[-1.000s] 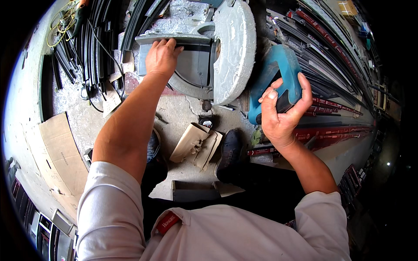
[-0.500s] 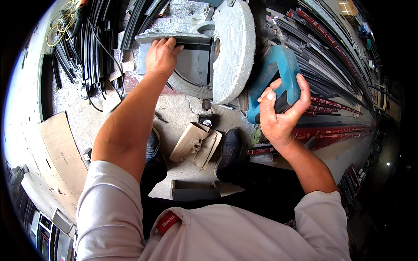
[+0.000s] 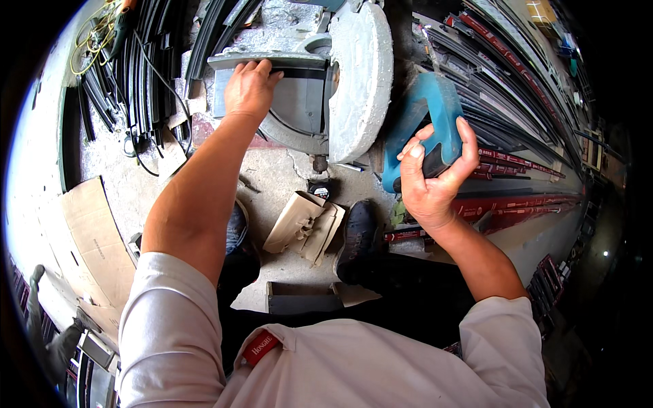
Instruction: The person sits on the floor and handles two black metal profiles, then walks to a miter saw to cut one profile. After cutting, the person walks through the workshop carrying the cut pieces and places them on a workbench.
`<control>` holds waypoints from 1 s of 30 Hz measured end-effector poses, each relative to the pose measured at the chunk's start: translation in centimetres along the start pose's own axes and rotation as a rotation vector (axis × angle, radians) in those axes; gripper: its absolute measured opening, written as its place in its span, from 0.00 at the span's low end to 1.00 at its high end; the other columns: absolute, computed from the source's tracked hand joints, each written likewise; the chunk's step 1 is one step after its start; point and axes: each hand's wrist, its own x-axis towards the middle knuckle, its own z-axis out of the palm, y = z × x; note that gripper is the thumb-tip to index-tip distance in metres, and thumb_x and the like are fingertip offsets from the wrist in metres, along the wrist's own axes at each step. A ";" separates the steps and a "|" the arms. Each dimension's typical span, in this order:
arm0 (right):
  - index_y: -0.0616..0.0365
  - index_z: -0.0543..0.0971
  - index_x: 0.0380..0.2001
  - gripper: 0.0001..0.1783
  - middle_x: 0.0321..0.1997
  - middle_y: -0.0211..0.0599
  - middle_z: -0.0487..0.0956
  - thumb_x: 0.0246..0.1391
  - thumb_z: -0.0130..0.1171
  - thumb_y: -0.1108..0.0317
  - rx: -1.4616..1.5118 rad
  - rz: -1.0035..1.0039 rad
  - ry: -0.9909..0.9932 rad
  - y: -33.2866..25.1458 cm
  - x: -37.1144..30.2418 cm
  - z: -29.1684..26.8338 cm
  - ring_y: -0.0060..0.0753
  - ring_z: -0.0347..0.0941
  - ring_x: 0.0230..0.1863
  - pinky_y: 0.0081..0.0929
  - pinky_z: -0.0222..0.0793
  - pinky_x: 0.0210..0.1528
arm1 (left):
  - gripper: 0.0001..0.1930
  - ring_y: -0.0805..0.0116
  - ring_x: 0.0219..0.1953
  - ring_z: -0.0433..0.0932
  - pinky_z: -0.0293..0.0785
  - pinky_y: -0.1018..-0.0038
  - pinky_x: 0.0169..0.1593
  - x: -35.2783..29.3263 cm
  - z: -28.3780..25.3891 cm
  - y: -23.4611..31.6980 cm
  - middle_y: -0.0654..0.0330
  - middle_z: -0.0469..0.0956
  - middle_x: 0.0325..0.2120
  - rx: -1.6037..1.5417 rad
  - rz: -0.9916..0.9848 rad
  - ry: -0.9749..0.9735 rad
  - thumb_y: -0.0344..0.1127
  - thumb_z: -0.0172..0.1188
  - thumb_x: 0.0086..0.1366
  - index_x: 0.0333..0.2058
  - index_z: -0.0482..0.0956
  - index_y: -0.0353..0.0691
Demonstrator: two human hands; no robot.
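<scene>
A mitre saw stands on the floor ahead of me, its round, dust-coated grey blade guard (image 3: 360, 81) upright beside the slotted metal base (image 3: 294, 103). My left hand (image 3: 250, 92) is closed over a dark grey metal profile (image 3: 303, 73) lying along the saw's fence (image 3: 272, 60); the fingertips bend over its far edge, left of the guard. To the right, my right hand (image 3: 435, 183) grips the black-lined blue saw handle (image 3: 435, 102), thumb raised and index finger curled along its outer side. The blade is hidden behind the guard.
Black strips (image 3: 146, 81) lie in a bundle at the far left, with a cable over them. Long profiles (image 3: 503, 88) are stacked at right. Torn cardboard (image 3: 306, 224) and a tape measure (image 3: 320, 190) lie between my shoes. Another person's dark legs (image 3: 61, 347) show at lower left.
The blue handle, my right hand and the guard have shifted slightly left in view. My left hand keeps its place on the profile. Dark legs have come into sight at lower left.
</scene>
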 end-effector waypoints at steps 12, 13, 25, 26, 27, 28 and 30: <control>0.59 0.48 0.71 0.42 0.50 0.45 0.72 0.60 0.58 0.82 0.068 0.006 0.013 0.8 -1.3 0.3 0.27 0.72 0.41 0.29 0.75 0.45 | 0.14 0.49 0.46 0.78 0.75 0.57 0.50 0.0 -0.1 0.1 0.55 0.83 0.37 0.009 -0.003 0.001 0.48 0.65 0.66 0.35 0.80 0.42; 0.59 0.48 0.71 0.42 0.50 0.45 0.72 0.60 0.58 0.82 0.061 0.002 0.010 0.9 -1.3 0.2 0.27 0.72 0.41 0.29 0.75 0.44 | 0.15 0.50 0.46 0.78 0.75 0.57 0.50 0.1 0.0 0.1 0.56 0.83 0.37 0.014 0.000 0.003 0.49 0.65 0.66 0.35 0.80 0.42; 0.56 0.46 0.71 0.43 0.49 0.45 0.72 0.60 0.57 0.83 0.045 -0.037 -0.014 1.5 -2.2 0.6 0.27 0.73 0.39 0.30 0.77 0.42 | 0.15 0.49 0.47 0.78 0.75 0.56 0.51 0.0 -0.4 0.4 0.54 0.83 0.38 0.015 -0.006 -0.007 0.48 0.64 0.66 0.36 0.80 0.41; 0.54 0.46 0.71 0.43 0.49 0.45 0.72 0.60 0.56 0.83 0.038 -0.035 -0.021 1.4 -2.3 0.7 0.27 0.73 0.38 0.30 0.77 0.42 | 0.15 0.49 0.47 0.78 0.75 0.56 0.51 0.0 -0.4 0.4 0.54 0.83 0.38 0.016 -0.005 -0.006 0.48 0.65 0.66 0.36 0.81 0.41; 0.52 0.45 0.71 0.42 0.48 0.44 0.72 0.61 0.55 0.83 0.030 -0.033 -0.029 1.3 -2.3 0.7 0.27 0.73 0.37 0.30 0.77 0.42 | 0.15 0.49 0.47 0.78 0.75 0.56 0.51 0.0 -0.4 0.4 0.54 0.83 0.38 0.020 -0.011 -0.014 0.48 0.65 0.66 0.36 0.81 0.41; 0.52 0.45 0.71 0.42 0.48 0.44 0.72 0.61 0.55 0.83 0.023 -0.042 -0.035 1.3 -2.3 0.7 0.27 0.73 0.38 0.31 0.77 0.42 | 0.15 0.49 0.47 0.78 0.75 0.56 0.51 0.0 -0.4 0.4 0.53 0.83 0.38 0.023 -0.015 -0.021 0.48 0.65 0.66 0.36 0.81 0.41; 0.52 0.45 0.71 0.43 0.48 0.44 0.71 0.61 0.55 0.83 0.009 -0.060 -0.047 1.5 -2.6 0.7 0.28 0.73 0.38 0.31 0.78 0.42 | 0.15 0.49 0.46 0.78 0.75 0.56 0.51 0.1 -0.4 0.4 0.54 0.83 0.38 0.033 -0.015 -0.025 0.48 0.65 0.66 0.36 0.80 0.42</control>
